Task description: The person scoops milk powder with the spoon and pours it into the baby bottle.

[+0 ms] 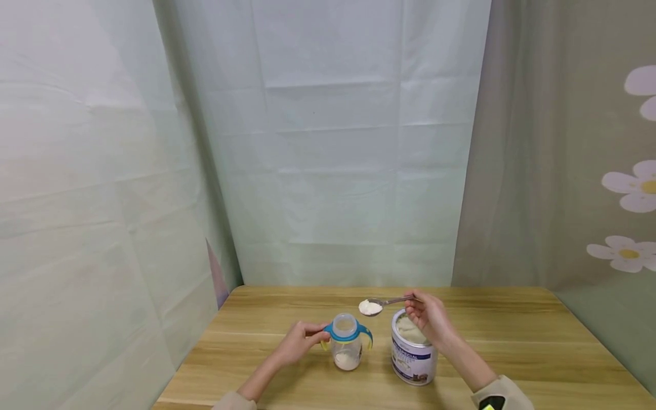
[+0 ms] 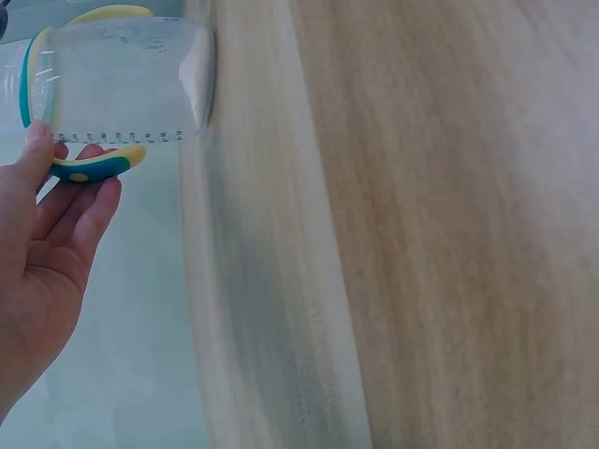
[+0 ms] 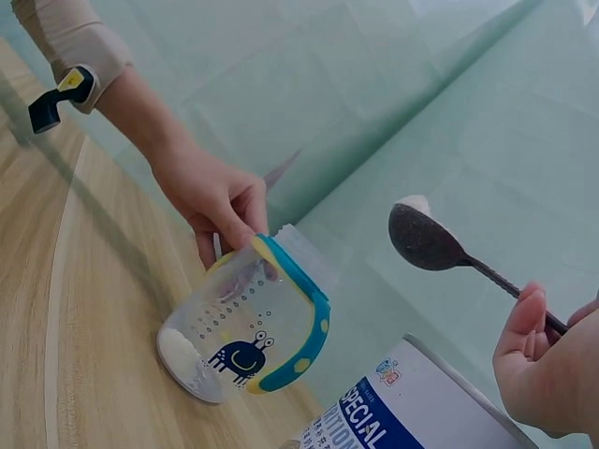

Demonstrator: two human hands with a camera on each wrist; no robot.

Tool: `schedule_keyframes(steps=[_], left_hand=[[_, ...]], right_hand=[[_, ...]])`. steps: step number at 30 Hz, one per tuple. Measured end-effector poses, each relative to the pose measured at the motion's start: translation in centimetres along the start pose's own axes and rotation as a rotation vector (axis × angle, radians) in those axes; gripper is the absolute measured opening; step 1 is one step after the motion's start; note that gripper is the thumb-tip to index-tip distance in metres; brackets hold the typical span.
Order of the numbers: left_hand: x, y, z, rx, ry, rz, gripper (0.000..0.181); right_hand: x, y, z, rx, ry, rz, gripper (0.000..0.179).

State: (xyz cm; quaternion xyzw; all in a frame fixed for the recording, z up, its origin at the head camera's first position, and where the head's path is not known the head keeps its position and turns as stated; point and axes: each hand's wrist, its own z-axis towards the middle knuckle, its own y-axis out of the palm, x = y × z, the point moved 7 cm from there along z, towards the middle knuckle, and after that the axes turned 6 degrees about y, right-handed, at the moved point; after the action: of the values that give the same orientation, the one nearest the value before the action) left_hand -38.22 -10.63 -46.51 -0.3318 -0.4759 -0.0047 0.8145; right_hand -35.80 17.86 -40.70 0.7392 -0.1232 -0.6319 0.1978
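A clear baby bottle (image 1: pixel 346 348) with a blue and yellow two-handled collar stands on the table, its top uncapped and white powder at its bottom. My left hand (image 1: pixel 299 343) grips the bottle's left handle (image 2: pixel 94 166) between thumb and fingers. In my right hand (image 1: pixel 429 316) is the handle of a metal spoon (image 3: pixel 430 238), held level with a heap of white powder (image 1: pixel 370 307) in its bowl. The bowl hangs in the air between bottle and can, higher than the bottle's mouth. Below my right hand stands an open can (image 1: pixel 414 361) of pale powder.
The wooden table (image 1: pixel 512 341) runs back to a pale hanging curtain (image 1: pixel 348 171). More cloth hangs along the left and right sides, with printed flowers (image 1: pixel 627 253) on the right one.
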Motion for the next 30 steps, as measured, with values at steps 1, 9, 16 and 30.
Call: schedule_keyframes(steps=[1, 9, 16, 30], left_hand=[[0.5, -0.1, -0.1, -0.004, -0.005, -0.001, 0.031], [0.2, -0.3, -0.2, -0.003, -0.020, 0.006, 0.027], [-0.2, -0.4, 0.1, -0.013, 0.001, -0.037, 0.029], [0.1, -0.1, 0.4, -0.019, 0.027, -0.039, 0.024]], right_hand=[[0.0, 0.0, 0.0, -0.001, 0.001, -0.001, 0.035], [0.2, 0.1, 0.0, -0.013, -0.003, -0.024, 0.033], [0.3, 0.5, 0.1, -0.028, 0.000, -0.044, 0.034], [0.8, 1.0, 0.3, -0.050, 0.015, -0.103, 0.032]])
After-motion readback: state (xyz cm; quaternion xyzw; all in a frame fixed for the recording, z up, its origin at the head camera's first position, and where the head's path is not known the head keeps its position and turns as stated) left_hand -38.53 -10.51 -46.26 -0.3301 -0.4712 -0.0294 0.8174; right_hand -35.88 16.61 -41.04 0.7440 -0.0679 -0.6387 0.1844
